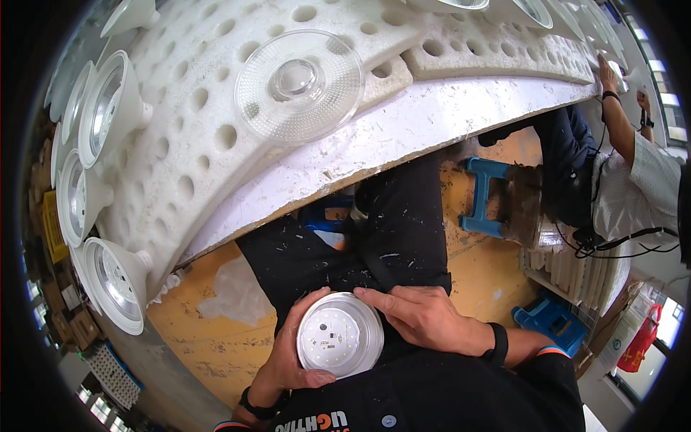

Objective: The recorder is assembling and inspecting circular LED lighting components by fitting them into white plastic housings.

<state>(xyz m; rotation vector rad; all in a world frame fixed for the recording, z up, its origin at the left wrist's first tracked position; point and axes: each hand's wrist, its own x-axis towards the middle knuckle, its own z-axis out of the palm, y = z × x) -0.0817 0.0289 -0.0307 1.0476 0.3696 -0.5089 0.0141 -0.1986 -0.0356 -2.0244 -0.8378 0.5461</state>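
A round white LED lamp (332, 338) with a shiny cup and a disc of small LEDs faces up in front of my body. My left hand (289, 354) is wrapped round its left side, thumb at the lower rim. At the upper right rim, my right hand (421, 315) has its fingertips against the edge, its other fingers bent and partly hidden. A clear round lens cover (327, 108), dotted and with a raised centre, lies on the white foam board (216, 93) beyond my knees.
Several white lamps (114, 284) stand along the board's left edge, others (529, 11) at the far side. The white table's edge (345, 173) runs above my legs. On the right are another person (640, 180), a blue stool (479, 194), cables and stacked boards (576, 273).
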